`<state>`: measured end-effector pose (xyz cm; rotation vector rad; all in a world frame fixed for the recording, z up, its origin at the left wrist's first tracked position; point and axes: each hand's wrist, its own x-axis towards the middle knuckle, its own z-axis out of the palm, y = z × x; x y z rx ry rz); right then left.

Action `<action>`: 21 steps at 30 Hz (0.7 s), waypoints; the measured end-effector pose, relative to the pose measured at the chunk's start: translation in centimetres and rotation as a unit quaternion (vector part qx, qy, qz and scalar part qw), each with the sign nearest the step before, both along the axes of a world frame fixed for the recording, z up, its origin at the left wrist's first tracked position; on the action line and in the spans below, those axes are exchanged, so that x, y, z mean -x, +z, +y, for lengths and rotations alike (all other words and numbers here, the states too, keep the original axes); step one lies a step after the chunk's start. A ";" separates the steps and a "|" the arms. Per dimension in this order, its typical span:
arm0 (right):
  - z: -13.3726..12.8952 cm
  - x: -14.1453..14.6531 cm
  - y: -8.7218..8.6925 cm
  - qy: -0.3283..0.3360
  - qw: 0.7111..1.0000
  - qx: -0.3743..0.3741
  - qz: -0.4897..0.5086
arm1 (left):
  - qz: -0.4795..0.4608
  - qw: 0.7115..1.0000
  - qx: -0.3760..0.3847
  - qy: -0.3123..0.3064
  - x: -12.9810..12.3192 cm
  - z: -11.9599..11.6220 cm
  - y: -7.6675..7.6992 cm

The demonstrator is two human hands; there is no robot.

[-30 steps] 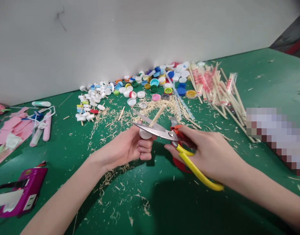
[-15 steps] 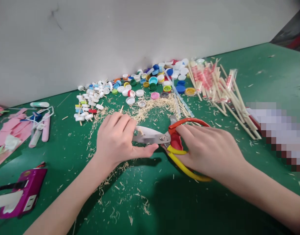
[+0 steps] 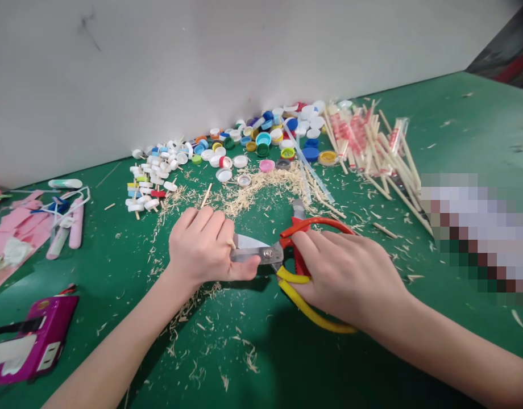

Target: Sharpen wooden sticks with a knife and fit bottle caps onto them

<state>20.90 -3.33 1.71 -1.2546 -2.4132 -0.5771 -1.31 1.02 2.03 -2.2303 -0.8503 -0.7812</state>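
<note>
My right hand [image 3: 351, 272] grips the red and yellow handles of a pair of scissors [image 3: 268, 254], whose blades point left. My left hand [image 3: 204, 244] is closed round a thin wooden stick [image 3: 207, 195]; one end sticks up behind the knuckles, and the other shows beside the blades. The left thumb lies along the lower blade. Most of the stick is hidden by the fingers. Behind the scissors a red-handled tool [image 3: 299, 211] lies on the green table [image 3: 321, 363].
Wood shavings [image 3: 261, 184] surround the hands. Bottle caps [image 3: 264, 139] line the wall, with white caps on short sticks [image 3: 148, 187] at left. Wrapped chopsticks [image 3: 359, 136] lie back right. Pink strips [image 3: 20, 233] and a magenta device [image 3: 46, 335] are at left.
The scissors and my right hand have shifted left and slightly down, and the handles are spread wider. The stick now rises farther above my left hand. The whole view has shifted slightly.
</note>
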 end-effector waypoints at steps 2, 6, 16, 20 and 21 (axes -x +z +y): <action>-0.1 0.0 0.1 -0.002 1.000 0.006 -0.003 | 0.008 1.000 0.000 0.004 0.1 0.0 -0.2; 0.1 0.0 -0.1 -0.007 1.000 0.016 -0.008 | 0.005 1.000 0.008 0.001 0.1 0.1 -0.5; 0.2 -0.1 -0.4 -0.033 0.999 0.010 -0.027 | -0.101 0.986 0.130 0.002 -0.8 0.0 -1.2; 0.1 0.2 -0.4 -0.031 0.999 0.010 -0.022 | -0.115 0.984 0.134 -0.001 -0.8 0.3 -1.2; 0.1 0.2 -0.4 -0.028 0.999 0.009 -0.021 | -0.116 0.984 0.134 -0.005 -0.8 0.4 -1.2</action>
